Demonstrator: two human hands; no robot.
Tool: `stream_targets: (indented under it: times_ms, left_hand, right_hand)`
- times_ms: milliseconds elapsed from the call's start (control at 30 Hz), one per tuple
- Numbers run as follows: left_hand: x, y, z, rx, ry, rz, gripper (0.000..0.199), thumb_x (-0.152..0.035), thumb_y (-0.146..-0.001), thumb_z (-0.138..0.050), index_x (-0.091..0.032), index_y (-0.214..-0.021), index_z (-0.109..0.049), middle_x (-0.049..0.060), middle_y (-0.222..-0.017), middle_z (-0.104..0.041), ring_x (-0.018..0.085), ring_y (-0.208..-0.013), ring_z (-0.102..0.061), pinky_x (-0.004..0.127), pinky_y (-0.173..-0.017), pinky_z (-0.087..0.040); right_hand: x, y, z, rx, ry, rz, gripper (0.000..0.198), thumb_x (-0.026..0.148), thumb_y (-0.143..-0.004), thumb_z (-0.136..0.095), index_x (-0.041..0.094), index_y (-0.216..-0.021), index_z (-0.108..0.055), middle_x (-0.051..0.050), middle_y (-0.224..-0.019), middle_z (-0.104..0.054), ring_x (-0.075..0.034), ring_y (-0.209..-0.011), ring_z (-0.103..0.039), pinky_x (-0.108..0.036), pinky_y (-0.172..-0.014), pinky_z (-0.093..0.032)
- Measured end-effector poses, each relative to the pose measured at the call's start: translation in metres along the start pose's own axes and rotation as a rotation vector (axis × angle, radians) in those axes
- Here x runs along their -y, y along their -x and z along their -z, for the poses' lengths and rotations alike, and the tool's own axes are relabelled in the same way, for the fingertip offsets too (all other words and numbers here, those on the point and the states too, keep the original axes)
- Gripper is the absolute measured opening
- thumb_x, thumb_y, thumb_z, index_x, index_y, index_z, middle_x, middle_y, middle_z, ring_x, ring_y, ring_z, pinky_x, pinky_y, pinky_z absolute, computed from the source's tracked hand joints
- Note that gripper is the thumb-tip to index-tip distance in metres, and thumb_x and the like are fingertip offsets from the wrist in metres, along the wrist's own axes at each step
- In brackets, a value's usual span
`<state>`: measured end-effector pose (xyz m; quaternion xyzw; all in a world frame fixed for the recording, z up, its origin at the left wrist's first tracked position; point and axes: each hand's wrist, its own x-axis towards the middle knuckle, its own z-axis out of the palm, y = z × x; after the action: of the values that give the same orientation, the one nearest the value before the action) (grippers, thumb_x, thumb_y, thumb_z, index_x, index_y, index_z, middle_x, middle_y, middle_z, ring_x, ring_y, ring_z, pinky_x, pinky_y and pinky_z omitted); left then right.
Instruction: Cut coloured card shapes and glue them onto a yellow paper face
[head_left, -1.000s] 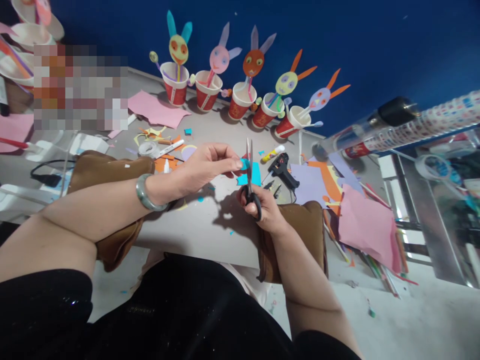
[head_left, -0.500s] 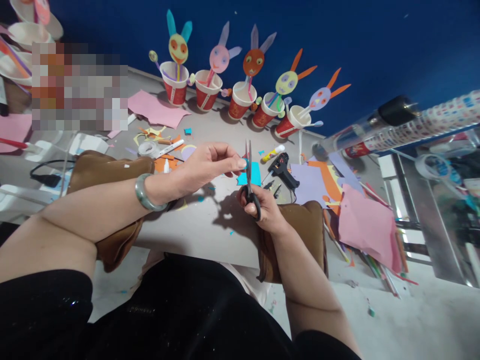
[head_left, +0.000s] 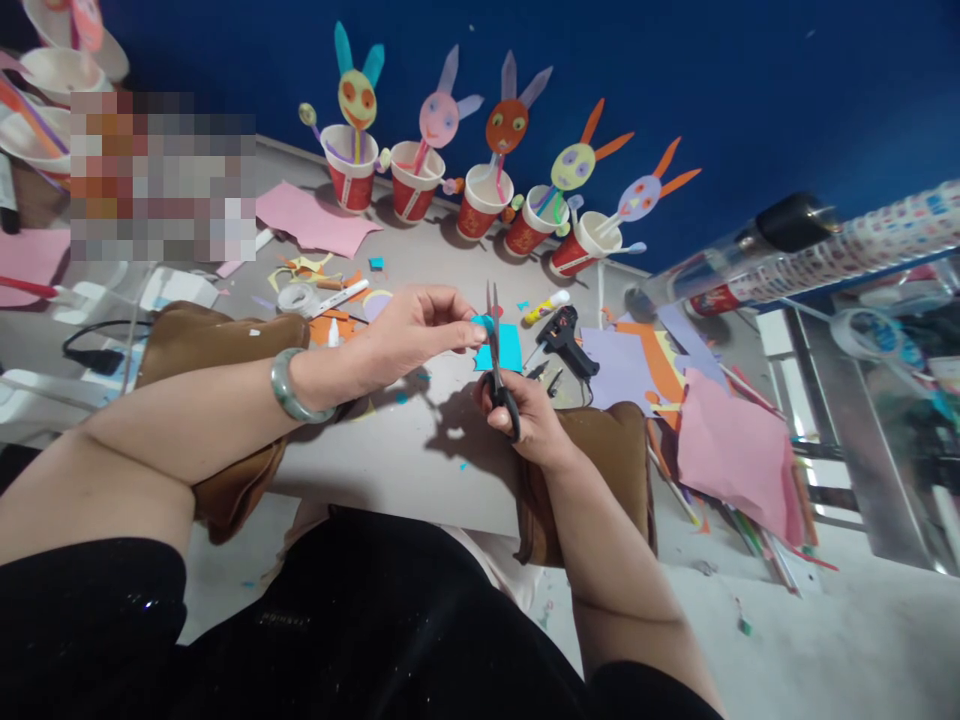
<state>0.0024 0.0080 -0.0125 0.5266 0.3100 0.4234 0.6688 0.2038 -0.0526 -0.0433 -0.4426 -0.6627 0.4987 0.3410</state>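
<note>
My left hand [head_left: 431,328] pinches a small piece of blue paper [head_left: 484,324] between thumb and fingertips. My right hand [head_left: 525,415] is closed around the black handles of a pair of scissors [head_left: 495,345], whose blades point up and away from me, slightly apart. The blue piece sits against the left side of the blades; its exact outline is partly covered by my fingers. Behind the scissors, a larger sheet of blue paper [head_left: 510,350] lies on the table [head_left: 360,465].
Red paper cups [head_left: 352,188] holding paper rabbit figures line the blue wall. To the right lie a glue gun [head_left: 566,340], a yellow glue stick [head_left: 546,307], purple paper [head_left: 619,370] and pink paper [head_left: 731,450]. Brown cushions [head_left: 225,345] flank the work area. A tape roll [head_left: 297,297] lies left.
The scissor blades have parted slightly and tilted a little left. More of the blue piece shows at my left fingertips. Both hands have otherwise barely moved.
</note>
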Motion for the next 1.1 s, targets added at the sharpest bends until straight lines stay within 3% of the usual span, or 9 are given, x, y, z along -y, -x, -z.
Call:
stream_targets:
  times_ms: [1100]
  left_hand:
    - [-0.0039,0.0012,0.0009,-0.042,-0.043,-0.028,0.017,-0.020,-0.075,-0.078,-0.016,-0.072,-0.062,-0.001,-0.068,-0.065,0.009,-0.067,-0.062,0.024,-0.065,-0.047]
  right_hand:
    - [0.0013,-0.0001,0.0010,0.002,0.012,0.004,0.066,0.085,-0.070,-0.066,0.021,-0.064,-0.051,0.002,-0.061,-0.052,-0.012,-0.058,-0.042,-0.030,-0.059,-0.033]
